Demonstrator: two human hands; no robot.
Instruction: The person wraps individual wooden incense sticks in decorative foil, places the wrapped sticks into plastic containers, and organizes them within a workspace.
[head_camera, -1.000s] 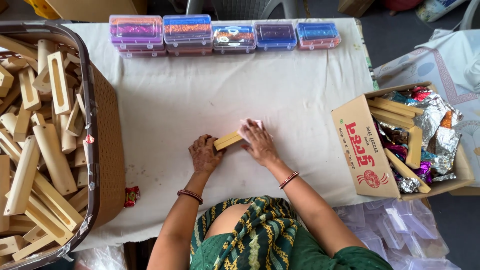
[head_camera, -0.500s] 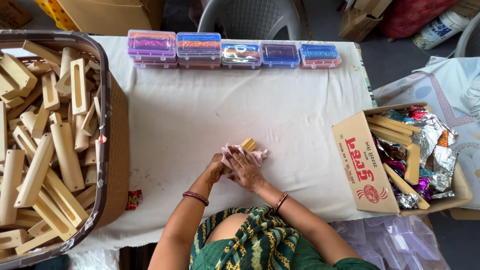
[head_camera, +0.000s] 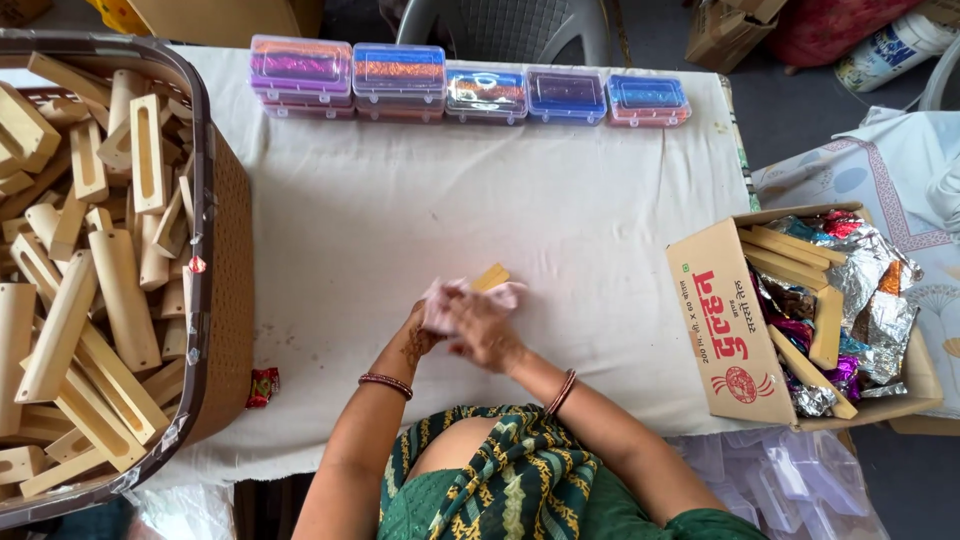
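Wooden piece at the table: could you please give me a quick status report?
Both hands, left hand and right hand, closed around wooden piece and pink cloth. Piece tip pokes out. White tablecloth underneath.

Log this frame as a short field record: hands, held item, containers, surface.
left hand: on the wooden stick, its grip partly hidden by pink cloth
right hand: over the same stick, pressing the cloth
wooden stick: pale, one end poking out past the hands
pink cloth: bunched around the stick
basket: at left, full of slotted wooden pieces
cardboard box: at right, holding sticks and foil wrappers
plastic cases: five in a row at the far edge
table: covered in white cloth
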